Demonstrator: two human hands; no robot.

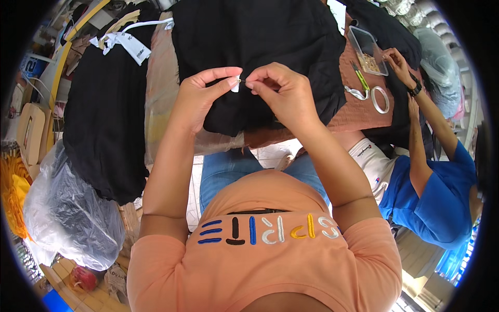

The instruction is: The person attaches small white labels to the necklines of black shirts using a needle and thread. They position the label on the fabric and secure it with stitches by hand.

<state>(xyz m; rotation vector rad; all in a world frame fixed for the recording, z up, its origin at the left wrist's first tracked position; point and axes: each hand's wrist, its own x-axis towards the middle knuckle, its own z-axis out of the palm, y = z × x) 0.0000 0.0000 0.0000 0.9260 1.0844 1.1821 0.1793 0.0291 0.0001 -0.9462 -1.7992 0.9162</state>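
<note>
A small white tag (236,87) is pinched between the thumb and fingers of my left hand (205,93). My right hand (285,92) closes its fingertips on a thin metal pin (243,80), whose other end meets the tag. Both hands are raised over black cloth (249,31) spread on the table in front of me. The pin is too small to show its exact shape.
To the right lie a clear plastic box (383,72) with small gold-coloured pieces, a green snipper (359,77) and a white ring-shaped roll (380,100). A co-worker's hand (396,58) is beside the box. More black cloth (104,119) hangs at the left, near a plastic bag (67,208).
</note>
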